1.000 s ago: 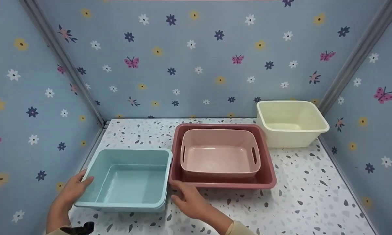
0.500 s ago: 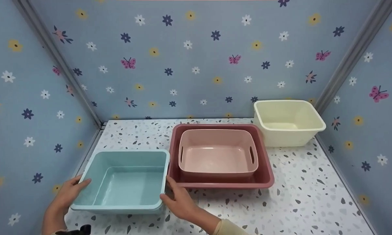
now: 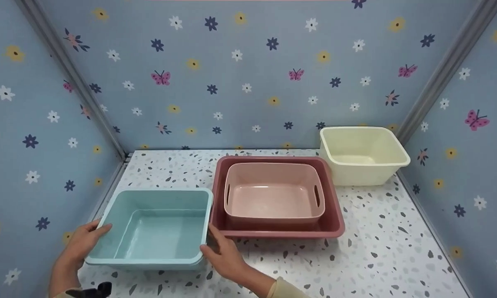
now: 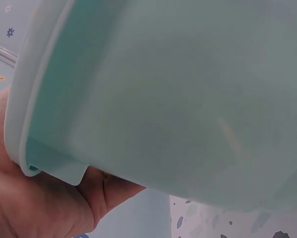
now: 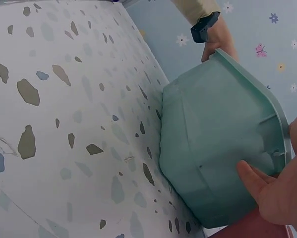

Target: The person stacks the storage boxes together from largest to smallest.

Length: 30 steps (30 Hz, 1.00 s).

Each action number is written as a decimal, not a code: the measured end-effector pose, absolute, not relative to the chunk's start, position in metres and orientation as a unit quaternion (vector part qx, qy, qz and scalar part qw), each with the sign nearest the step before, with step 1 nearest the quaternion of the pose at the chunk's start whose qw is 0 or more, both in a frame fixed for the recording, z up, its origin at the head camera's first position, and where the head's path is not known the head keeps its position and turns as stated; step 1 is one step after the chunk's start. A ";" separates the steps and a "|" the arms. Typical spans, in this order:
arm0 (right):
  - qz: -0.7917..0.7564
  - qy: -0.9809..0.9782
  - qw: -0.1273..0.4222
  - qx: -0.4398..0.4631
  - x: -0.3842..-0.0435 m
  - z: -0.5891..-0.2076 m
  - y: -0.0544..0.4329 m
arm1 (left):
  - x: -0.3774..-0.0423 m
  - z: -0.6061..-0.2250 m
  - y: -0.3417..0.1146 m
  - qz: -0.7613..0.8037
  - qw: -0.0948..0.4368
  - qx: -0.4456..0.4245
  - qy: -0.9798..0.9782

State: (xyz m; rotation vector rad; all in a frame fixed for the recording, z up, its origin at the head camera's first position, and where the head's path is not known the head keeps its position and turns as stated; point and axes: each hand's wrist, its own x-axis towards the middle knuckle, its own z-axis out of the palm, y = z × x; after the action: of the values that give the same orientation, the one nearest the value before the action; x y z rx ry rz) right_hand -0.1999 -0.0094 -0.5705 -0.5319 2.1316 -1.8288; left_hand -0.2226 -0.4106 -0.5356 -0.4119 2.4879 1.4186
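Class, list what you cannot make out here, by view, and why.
Head view: most of the floor of the red tub, covered by the pink basket.
Head view: the outer back of the cream bin, hidden by its walls.
Left wrist view: much of the blue basin, cut off at top and right.
Right wrist view: part of the right hand, past the right edge.

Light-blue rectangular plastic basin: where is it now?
In the head view, the basin is front left, just left of the dark-pink rectangular plastic tub, held between the left hand and right hand.
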 end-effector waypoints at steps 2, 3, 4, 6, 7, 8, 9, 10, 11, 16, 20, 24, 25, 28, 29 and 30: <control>-0.634 0.739 0.145 -0.177 -0.200 -0.571 -0.009 | -0.223 -0.536 -0.410 0.491 0.121 -0.141 0.851; -0.632 0.740 0.147 -0.175 -0.200 -0.571 -0.009 | -0.223 -0.536 -0.410 0.492 0.121 -0.142 0.850; -0.634 0.739 0.150 -0.173 -0.200 -0.571 -0.009 | -0.222 -0.536 -0.409 0.494 0.120 -0.145 0.849; -0.640 0.732 0.155 -0.174 -0.199 -0.572 -0.010 | -0.221 -0.536 -0.410 0.495 0.121 -0.150 0.847; -0.643 0.729 0.157 -0.176 -0.199 -0.573 -0.010 | -0.220 -0.536 -0.411 0.496 0.122 -0.152 0.846; -0.645 0.727 0.158 -0.177 -0.198 -0.573 -0.011 | -0.218 -0.536 -0.411 0.497 0.124 -0.155 0.844; -0.646 0.725 0.158 -0.180 -0.197 -0.573 -0.011 | -0.217 -0.536 -0.412 0.499 0.127 -0.157 0.843; -0.645 0.725 0.157 -0.183 -0.197 -0.574 -0.012 | -0.215 -0.536 -0.413 0.500 0.130 -0.159 0.841; -0.645 0.724 0.155 -0.186 -0.196 -0.574 -0.013 | -0.214 -0.535 -0.414 0.502 0.133 -0.159 0.840; -0.642 0.725 0.149 -0.201 -0.193 -0.573 -0.015 | -0.209 -0.533 -0.419 0.505 0.144 -0.173 0.833; -0.649 0.717 0.150 -0.205 -0.192 -0.568 -0.017 | -0.207 -0.528 -0.421 0.499 0.139 -0.180 0.836; -0.655 0.713 0.139 -0.209 -0.193 -0.562 -0.019 | -0.206 -0.522 -0.422 0.499 0.130 -0.175 0.839; -0.655 0.713 0.136 -0.209 -0.193 -0.561 -0.019 | -0.206 -0.520 -0.421 0.500 0.128 -0.171 0.839; -0.653 0.717 0.125 -0.208 -0.193 -0.554 -0.021 | -0.204 -0.511 -0.420 0.500 0.122 -0.169 0.841; -0.653 0.717 0.122 -0.209 -0.192 -0.552 -0.021 | -0.203 -0.507 -0.420 0.501 0.121 -0.168 0.840; -0.653 0.717 0.120 -0.210 -0.192 -0.549 -0.021 | -0.202 -0.503 -0.420 0.503 0.121 -0.168 0.839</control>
State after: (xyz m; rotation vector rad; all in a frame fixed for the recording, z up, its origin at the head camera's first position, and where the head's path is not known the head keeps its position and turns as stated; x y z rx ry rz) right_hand -0.1916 -0.0211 -0.5493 -0.6149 2.0964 -1.9082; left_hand -0.2023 -0.4202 -0.5034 -0.4893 2.4500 1.4695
